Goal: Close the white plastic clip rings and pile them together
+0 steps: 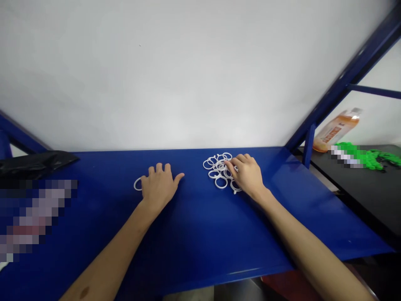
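Observation:
Several thin white rings, some with small knobs on their rims, lie heaped on the blue tabletop right of centre. My right hand rests over the right side of this heap, fingers curled and thumb bent towards the rings. Its fingertips are hidden, so what they grip cannot be made out. To the left, my left hand lies palm down with fingers and thumb spread. A single white ring shows partly from beneath its left edge; the palm covers the rest.
The blue table meets a white wall behind. Black plastic and a blurred-out item lie at left. Beyond the blue frame post, a bottle of orange liquid and green pieces occupy a black surface.

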`<action>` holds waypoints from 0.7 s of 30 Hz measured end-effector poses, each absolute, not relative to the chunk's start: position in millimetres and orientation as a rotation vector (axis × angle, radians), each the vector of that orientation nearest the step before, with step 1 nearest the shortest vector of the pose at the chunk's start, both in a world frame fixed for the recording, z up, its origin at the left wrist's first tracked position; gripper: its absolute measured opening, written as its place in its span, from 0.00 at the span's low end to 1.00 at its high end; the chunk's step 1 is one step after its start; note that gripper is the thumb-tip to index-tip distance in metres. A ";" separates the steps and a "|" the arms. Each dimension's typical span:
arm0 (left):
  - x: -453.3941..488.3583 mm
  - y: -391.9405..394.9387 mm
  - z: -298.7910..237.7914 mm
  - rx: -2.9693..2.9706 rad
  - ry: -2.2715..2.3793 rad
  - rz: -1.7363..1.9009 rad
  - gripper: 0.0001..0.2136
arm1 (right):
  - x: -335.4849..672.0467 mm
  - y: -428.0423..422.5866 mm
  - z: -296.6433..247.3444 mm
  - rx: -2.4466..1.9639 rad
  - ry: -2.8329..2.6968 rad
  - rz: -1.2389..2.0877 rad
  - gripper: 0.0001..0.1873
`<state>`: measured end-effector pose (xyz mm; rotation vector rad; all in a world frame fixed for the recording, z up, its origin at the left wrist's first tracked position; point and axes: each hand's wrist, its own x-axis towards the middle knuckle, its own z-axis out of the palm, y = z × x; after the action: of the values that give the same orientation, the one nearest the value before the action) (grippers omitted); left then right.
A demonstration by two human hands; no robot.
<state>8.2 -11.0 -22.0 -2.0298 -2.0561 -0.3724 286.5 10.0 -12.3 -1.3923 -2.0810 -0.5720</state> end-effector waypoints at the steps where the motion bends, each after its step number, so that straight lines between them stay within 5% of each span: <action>1: 10.4 -11.5 -23.6 -2.077 -2.038 -0.351 0.23 | 287.9 12.2 -14.1 -1.389 -2.085 -0.575 0.22; 10: 40.7 -24.7 -34.5 -2.879 -1.263 -0.804 0.13 | 285.0 16.5 -24.1 -1.360 -2.127 -0.445 0.16; 18: 32.6 -18.5 -38.0 -2.757 -1.445 -0.685 0.25 | 279.2 10.5 -20.1 -1.327 -2.151 -0.411 0.16; 21: 32.1 -17.9 -39.9 -2.734 -1.489 -0.603 0.22 | 274.7 5.1 -17.2 -1.252 -2.187 -0.359 0.15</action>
<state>32.1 -17.9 -39.9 -2.7336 -1.4891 -0.6026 274.7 5.1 -17.2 -1.2519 -2.1874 -0.3592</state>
